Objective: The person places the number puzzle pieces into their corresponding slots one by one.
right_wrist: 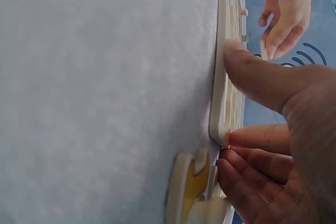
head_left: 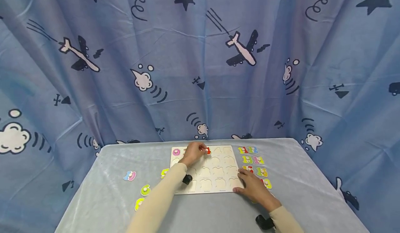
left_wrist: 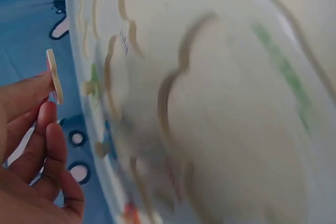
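My left hand (head_left: 194, 153) is over the back part of a pale wooden number puzzle board (head_left: 204, 190). Between thumb and fingertips it pinches a small red number piece (head_left: 208, 151); the left wrist view shows this piece (left_wrist: 54, 77) edge-on, held apart from the board. Which number it bears is unclear. My right hand (head_left: 252, 187) holds the board's front right corner, thumb against the front edge and fingers along the right side. In the right wrist view its thumb (right_wrist: 252, 74) presses the board edge. A pink zero (head_left: 176, 152) sits in the back left recess.
Right of the board lie several knobbed number pieces, among them a green thirteen (head_left: 247, 159) and a pink fourteen (head_left: 258, 160). On the left are a blue-and-pink piece (head_left: 129, 175), a green six (head_left: 145, 190) and yellow pieces (head_left: 139, 203). A patterned blue curtain (head_left: 175, 104) hangs behind the grey-covered table (head_left: 103, 191).
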A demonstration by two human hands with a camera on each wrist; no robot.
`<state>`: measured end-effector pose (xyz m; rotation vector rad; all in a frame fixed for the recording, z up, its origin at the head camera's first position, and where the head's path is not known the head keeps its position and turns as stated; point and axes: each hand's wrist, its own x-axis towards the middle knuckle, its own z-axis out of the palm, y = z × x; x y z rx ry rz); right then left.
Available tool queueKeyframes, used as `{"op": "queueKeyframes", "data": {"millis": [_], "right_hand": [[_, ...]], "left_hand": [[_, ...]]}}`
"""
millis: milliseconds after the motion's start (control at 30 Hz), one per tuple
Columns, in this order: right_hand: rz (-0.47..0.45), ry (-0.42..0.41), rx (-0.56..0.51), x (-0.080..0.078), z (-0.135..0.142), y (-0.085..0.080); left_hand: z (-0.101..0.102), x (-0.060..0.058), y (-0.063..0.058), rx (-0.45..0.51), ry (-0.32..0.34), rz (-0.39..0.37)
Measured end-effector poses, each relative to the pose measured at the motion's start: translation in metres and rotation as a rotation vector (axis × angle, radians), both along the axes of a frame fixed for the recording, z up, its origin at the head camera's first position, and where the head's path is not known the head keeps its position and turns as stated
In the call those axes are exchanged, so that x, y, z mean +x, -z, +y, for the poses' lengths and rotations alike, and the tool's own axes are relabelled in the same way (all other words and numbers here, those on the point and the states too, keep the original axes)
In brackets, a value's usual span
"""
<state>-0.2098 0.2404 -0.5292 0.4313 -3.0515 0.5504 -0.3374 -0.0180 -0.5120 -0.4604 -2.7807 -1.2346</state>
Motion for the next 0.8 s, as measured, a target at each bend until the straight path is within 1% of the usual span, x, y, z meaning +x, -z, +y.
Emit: {"op": "queueKeyframes", "data": {"millis": [133,267,300,367,500,533,567,800], "right_hand": [[-0.006,0.014,0.001,0.001,0.001,0.001],[-0.018,0.014,-0.012,0.002,0.000,0.000],[-0.019,0.014,-0.014,0.002,0.000,0.000],[-0.022,0.015,-0.017,0.002,-0.002,0.001],[-0.019,0.015,-0.018,0.002,-0.003,0.002],[-0.020,0.016,-0.020,0.002,-0.003,0.002],[-0.018,0.016,-0.020,0.001,-0.002,0.002],[-0.017,0.025,-0.014,0.000,0.000,0.003]], "left_hand": [[0.015,-0.007,0.006,-0.007,-0.023,0.009],[0.024,-0.013,0.010,-0.051,-0.037,0.001],[0.026,-0.013,0.011,-0.066,-0.035,0.023],[0.028,-0.013,0.011,-0.098,-0.035,0.034],[0.035,-0.014,0.012,-0.131,-0.038,0.052],[0.037,-0.016,0.012,-0.135,-0.042,0.032],[0.040,-0.017,0.013,-0.140,-0.047,0.034],[0.054,-0.018,0.017,-0.156,-0.066,0.071]]}}
